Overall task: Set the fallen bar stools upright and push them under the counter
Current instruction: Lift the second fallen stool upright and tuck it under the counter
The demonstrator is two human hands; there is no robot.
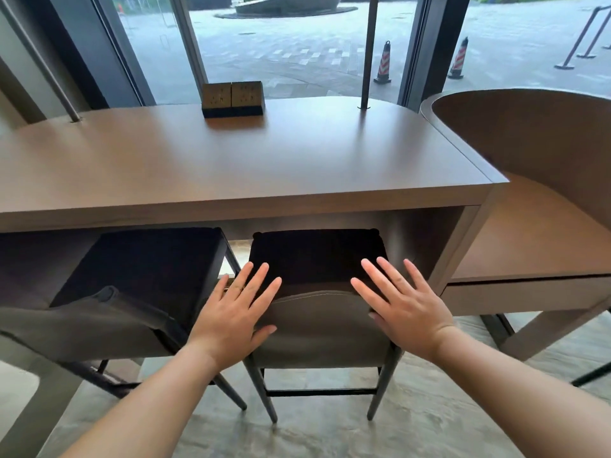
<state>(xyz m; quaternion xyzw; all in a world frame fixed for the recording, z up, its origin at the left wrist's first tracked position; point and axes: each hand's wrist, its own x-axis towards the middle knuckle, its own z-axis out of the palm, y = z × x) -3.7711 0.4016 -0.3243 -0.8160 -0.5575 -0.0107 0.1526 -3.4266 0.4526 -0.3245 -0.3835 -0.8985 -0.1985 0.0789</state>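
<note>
counter [231, 166] above stools [314, 256] — perhaps narrow gap between

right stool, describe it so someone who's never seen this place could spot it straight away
Start at the long brown counter by the window. Two dark-seated stools stand tucked under its near edge. It is the right stool, squared to the counter with both open hands on its grey backrest; the left stool sits angled.

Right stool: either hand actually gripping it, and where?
Nothing is gripped. Left hand and right hand lie flat, fingers straight and spread, at the two ends of the stool backrest, which stands upright at the counter.
</note>
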